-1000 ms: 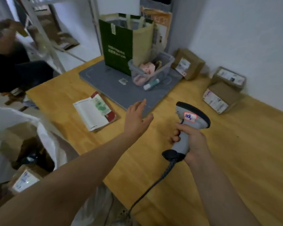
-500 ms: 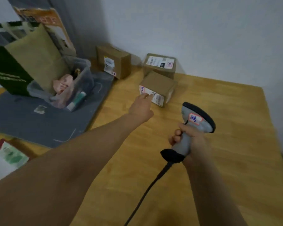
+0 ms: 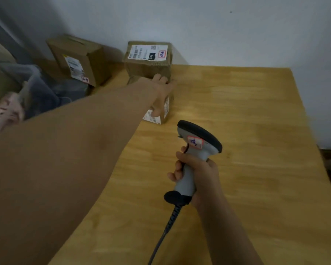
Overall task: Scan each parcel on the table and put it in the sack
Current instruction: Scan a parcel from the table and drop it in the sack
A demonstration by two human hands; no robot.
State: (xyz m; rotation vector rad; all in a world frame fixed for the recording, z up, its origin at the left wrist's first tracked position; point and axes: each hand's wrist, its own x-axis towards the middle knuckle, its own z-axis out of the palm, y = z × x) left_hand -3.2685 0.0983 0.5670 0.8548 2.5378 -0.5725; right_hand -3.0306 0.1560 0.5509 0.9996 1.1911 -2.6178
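Observation:
Three brown cardboard parcels stand near the wall on the wooden table (image 3: 237, 131). My left hand (image 3: 160, 92) lies over the nearest parcel (image 3: 167, 109), fingers over its top and thumb down on its labelled front. Behind it sits a second parcel (image 3: 149, 60) with a white label on top. A third parcel (image 3: 78, 62) stands further left. My right hand (image 3: 197, 173) grips the handle of a grey barcode scanner (image 3: 197, 146), whose black head points toward the parcels; its cable hangs down. The sack is out of view.
A clear plastic bin (image 3: 27, 88) with pink contents stands at the left on a grey mat. The white wall runs close behind the parcels. The table's right edge drops off near the frame's right side.
My view has swung right, away from the sack and the green bag. My left hand reached forward from mid-table and now closes on the nearest parcel. The scanner stays in my right hand.

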